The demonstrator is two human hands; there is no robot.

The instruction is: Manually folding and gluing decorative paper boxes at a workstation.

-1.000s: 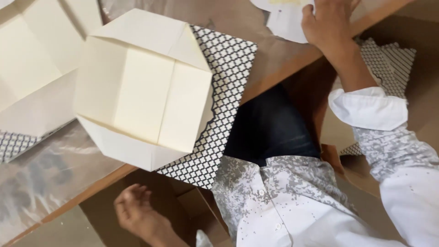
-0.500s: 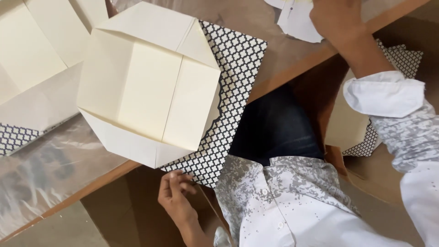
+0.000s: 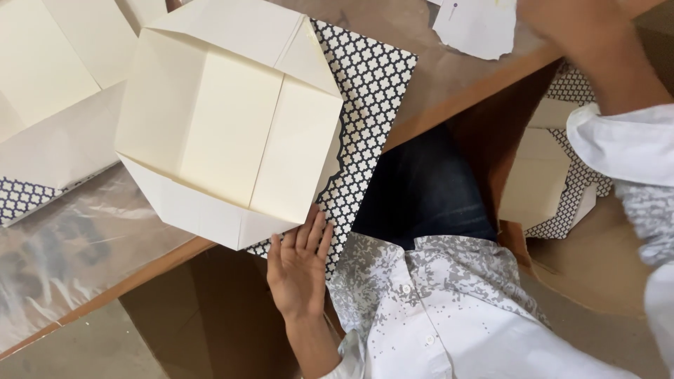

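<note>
Two hands out | left hand (image 3: 300, 270) flat and open, fingertips at the lower edge of the black-and-white patterned paper sheet (image 3: 365, 91) | folded cream paper octagon (image 3: 228, 119) lies on that sheet on the brown tabletop (image 3: 449, 84) | right hand (image 3: 572, 28) blurred, grip unclear

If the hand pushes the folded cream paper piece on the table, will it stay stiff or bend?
The folded cream paper piece probably slides as one light piece, since its layered flaps lie flat. It looks stiffer than a single sheet, but its free flaps may lift. On the smooth patterned sheet it could slip easily under the left hand.
</note>
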